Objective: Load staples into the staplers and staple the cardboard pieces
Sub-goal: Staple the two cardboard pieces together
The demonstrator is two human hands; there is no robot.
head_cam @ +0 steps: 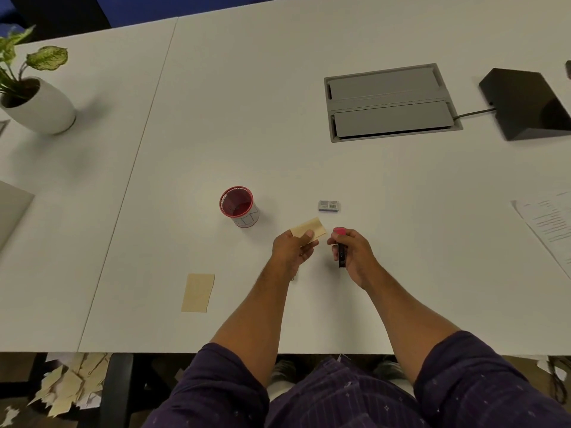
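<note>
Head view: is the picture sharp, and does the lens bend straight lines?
Head view: the hands, left and right, and the stapler look slightly soft; table edges and seam curve from the wide lens; soft shadow beside the plant pot; no strong glare.

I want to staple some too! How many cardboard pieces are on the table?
2: one cardboard piece is held in the left hand above the table, another lies flat to its left. The held one might be several stacked.

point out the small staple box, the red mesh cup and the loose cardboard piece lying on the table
small grey staple box (328, 206): head view, middle of its top face
red mesh cup (236, 201): head view, inside near the rim
tan rectangular cardboard piece (198, 292): head view, centre of the flat sheet
</note>
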